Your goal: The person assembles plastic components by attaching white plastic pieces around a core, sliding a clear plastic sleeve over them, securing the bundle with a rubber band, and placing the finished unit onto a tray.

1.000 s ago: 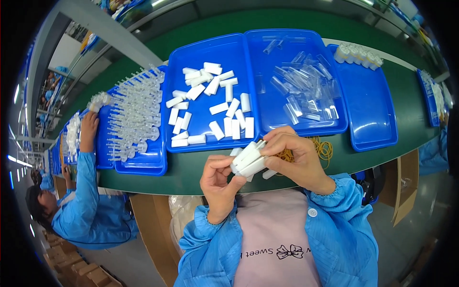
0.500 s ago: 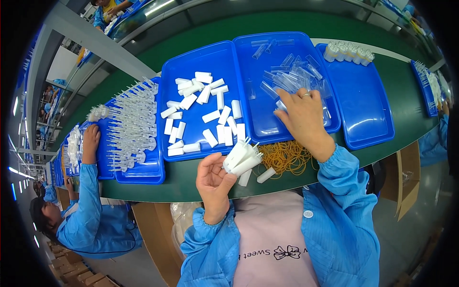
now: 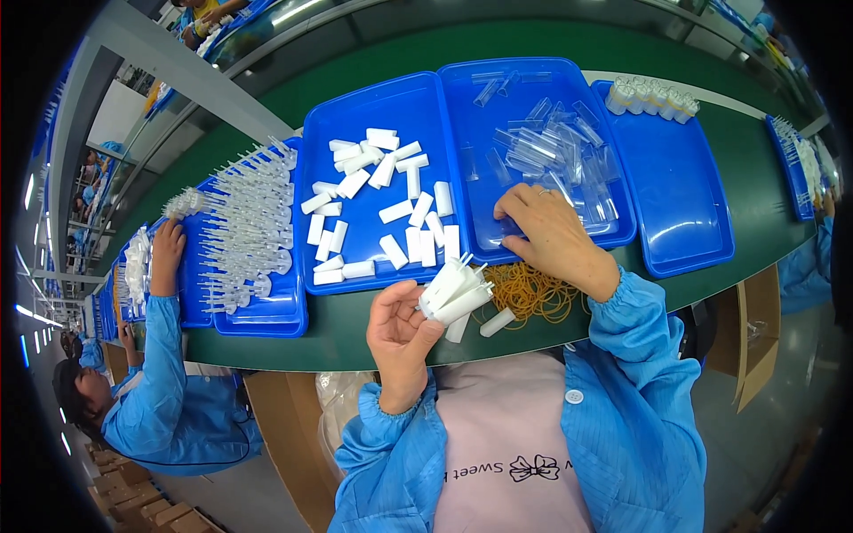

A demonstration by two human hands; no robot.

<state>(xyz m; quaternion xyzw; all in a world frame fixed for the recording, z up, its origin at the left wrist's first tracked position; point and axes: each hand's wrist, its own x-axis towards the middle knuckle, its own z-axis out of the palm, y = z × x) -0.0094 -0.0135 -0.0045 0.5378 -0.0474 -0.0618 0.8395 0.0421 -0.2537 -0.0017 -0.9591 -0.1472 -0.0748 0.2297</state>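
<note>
My left hand, palm up, is closed on a bundle of white tubes with thin pale prongs at their upper ends. My right hand is over the near side of a blue tray of clear tubes. Its fingers are bent, with the thumb apart from the index finger. Nothing shows in that gap, though the palm side is hidden. Beneath the right wrist lies a heap of yellow-brown rubber bands. Two loose white tubes, one a short white cylinder, are beside it.
To the left stands a blue tray of scattered white cylinders, then trays of spiky translucent parts. At right, another blue tray has capped bottle-like pieces along its far edge. A co-worker works at far left.
My right hand has drawn back from the clear tubes toward me and slightly left. The left hand still has the white bundle, nearly in the same place.
</note>
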